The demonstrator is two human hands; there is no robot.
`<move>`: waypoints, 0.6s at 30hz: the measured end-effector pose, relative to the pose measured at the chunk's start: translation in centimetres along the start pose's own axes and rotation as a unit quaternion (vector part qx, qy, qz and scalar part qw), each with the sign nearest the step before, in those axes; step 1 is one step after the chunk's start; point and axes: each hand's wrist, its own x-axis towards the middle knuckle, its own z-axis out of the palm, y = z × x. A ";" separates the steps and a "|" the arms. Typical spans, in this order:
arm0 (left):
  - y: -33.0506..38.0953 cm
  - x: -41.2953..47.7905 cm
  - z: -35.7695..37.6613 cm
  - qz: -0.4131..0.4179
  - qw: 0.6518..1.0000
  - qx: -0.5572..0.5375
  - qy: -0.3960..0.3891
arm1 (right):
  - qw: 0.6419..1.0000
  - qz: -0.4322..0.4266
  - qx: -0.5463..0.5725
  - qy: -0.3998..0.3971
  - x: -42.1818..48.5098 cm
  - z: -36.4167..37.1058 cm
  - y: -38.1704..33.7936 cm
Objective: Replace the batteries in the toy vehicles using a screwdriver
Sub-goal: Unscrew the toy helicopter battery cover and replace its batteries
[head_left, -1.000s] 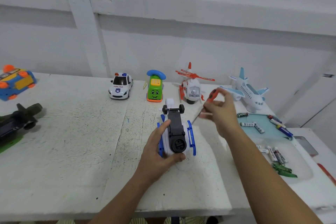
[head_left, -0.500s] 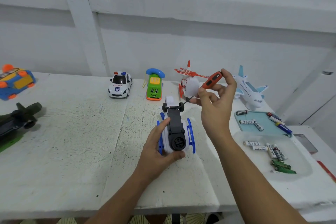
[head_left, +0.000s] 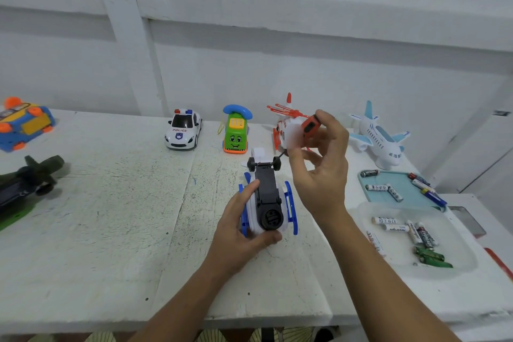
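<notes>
Left hand (head_left: pixel 238 226) grip wraps the upturned blue-white toy (head_left: pixel 268 203) on the tabletop (head_left: pixel 111 217). Right hand (head_left: pixel 319 167) grip pinches the red screwdriver (head_left: pixel 311 125), raised just right of the toy's far wheels.

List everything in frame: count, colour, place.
upturned toy: 1, white and blue, black underside, centre, in left hand
screwdriver: 1, red handle, in right hand
police car: 1, white, back row
phone car: 1, green, back row
helicopter: 1, white and red, behind right hand
airplane: 1, white and blue, back right
bus toy: 1, blue, yellow, orange, far left
dark green toy: 1, left edge
teal tray: 1, holds batteries, right
clear tray: 1, holds batteries, right front
table: 1, white
left hand: gripping toy
right hand: holding screwdriver
</notes>
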 end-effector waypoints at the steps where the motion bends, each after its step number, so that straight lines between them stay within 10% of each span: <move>1: 0.0 0.0 0.0 0.003 1.000 0.006 -0.003 | 1.000 -0.015 -0.001 -0.008 0.0 -0.1 -0.2; 18: -0.2 0.1 0.0 0.006 1.000 -0.004 -0.010 | 0.995 0.001 0.049 -0.088 1.8 -1.0 -1.7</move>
